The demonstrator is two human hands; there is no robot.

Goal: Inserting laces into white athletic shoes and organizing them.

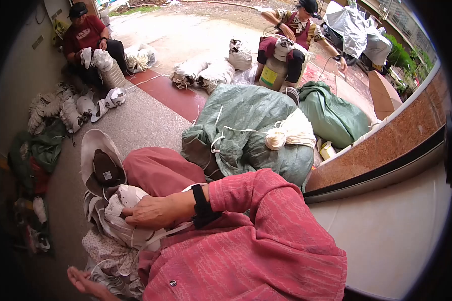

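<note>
My right hand, with a black band on its wrist, is closed on a white and grey shoe upper in my lap. Its fingertips pinch the upper near the lace area. Lower left, my left hand is out to the side with curled fingers. A thin white lace loops from the shoe upper to these fingers. Another shoe piece, pale with a dark insole, stands just beyond my hands, beside my red-clad knee. A flower-patterned cloth lies under the upper.
A bundle of white laces rests on a large green sack ahead. Another green sack stands behind it. Bundled shoe uppers lie farther off. Two people sit working, one far left, one far right.
</note>
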